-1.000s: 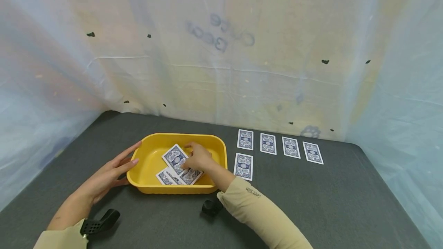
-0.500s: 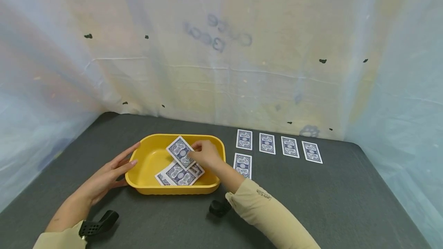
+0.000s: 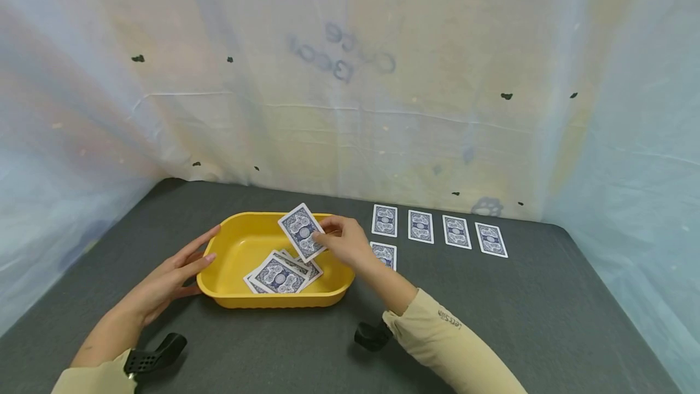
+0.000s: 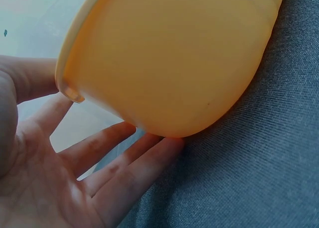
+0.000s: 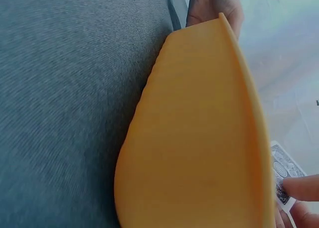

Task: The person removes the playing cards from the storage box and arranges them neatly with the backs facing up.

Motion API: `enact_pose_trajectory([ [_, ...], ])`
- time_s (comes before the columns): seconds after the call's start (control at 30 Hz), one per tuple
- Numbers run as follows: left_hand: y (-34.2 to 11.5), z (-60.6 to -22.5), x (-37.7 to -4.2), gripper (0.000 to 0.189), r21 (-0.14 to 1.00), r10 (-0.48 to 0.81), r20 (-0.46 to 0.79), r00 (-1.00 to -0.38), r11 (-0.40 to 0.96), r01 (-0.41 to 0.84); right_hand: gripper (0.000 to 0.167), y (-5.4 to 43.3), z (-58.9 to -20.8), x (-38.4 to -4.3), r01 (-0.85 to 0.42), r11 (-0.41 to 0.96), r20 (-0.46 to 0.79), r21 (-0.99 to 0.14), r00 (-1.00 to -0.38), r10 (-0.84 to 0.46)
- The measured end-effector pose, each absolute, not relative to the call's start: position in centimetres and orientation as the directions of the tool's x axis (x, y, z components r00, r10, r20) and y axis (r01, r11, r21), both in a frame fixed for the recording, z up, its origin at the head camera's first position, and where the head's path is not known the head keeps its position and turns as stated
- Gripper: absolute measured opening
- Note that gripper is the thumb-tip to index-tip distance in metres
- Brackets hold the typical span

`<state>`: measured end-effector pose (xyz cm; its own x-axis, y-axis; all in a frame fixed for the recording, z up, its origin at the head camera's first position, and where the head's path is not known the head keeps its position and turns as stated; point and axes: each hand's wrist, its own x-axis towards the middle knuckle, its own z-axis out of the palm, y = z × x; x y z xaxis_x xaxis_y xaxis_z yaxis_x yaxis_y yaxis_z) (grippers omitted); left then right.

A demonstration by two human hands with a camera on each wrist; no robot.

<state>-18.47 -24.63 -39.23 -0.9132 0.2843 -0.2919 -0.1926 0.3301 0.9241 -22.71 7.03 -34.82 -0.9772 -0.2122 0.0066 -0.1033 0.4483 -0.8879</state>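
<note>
My right hand (image 3: 346, 242) pinches a blue-backed playing card (image 3: 302, 233) above the right part of a yellow tray (image 3: 229, 260). In the right wrist view, the thumb lies on the back of that card (image 5: 282, 171), beyond the tray's rim. Several loose cards (image 3: 281, 275) overlap in the tray's front middle, backs up. My left hand (image 3: 169, 278) rests against the tray's left end. In the left wrist view, its fingers (image 4: 132, 175) are spread and nearly straight, with the fingertips at the tray wall (image 4: 179, 63).
Four-sided card backs form a row at the back right, from the left card (image 3: 385, 221) to the right card (image 3: 491, 240). Another card (image 3: 385, 254) lies in front of the row's left end, partly behind my right hand. A pale sheet (image 3: 350, 138) hangs behind the dark table (image 3: 492, 321).
My right hand has lifted the pinched card off the others and moved it to the right. My left hand stays at the tray's left end.
</note>
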Motion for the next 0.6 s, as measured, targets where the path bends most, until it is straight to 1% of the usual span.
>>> enact_pose_trajectory([
  [0.13,-24.6,-39.2,-18.4,0.068,0.923,0.280,-0.294,-0.914,0.333,-0.195,0.022,8.2,-34.5,-22.4,-0.123,0.398,0.031,-0.909,-0.972,-0.231],
  [0.27,-24.6,-39.3,-18.6,0.068,0.922,0.279,-0.294,-0.914,0.337,-0.194,0.028,9.0,-34.0,-22.1,-0.137,0.388,0.049,-0.911,-0.972,-0.228],
  [0.6,-24.7,-39.6,-18.7,0.069,0.919,0.284,-0.300,-0.911,0.341,-0.197,0.039,10.7,-33.7,-21.8,-0.108,0.345,0.040,-0.932,-0.979,-0.201],
])
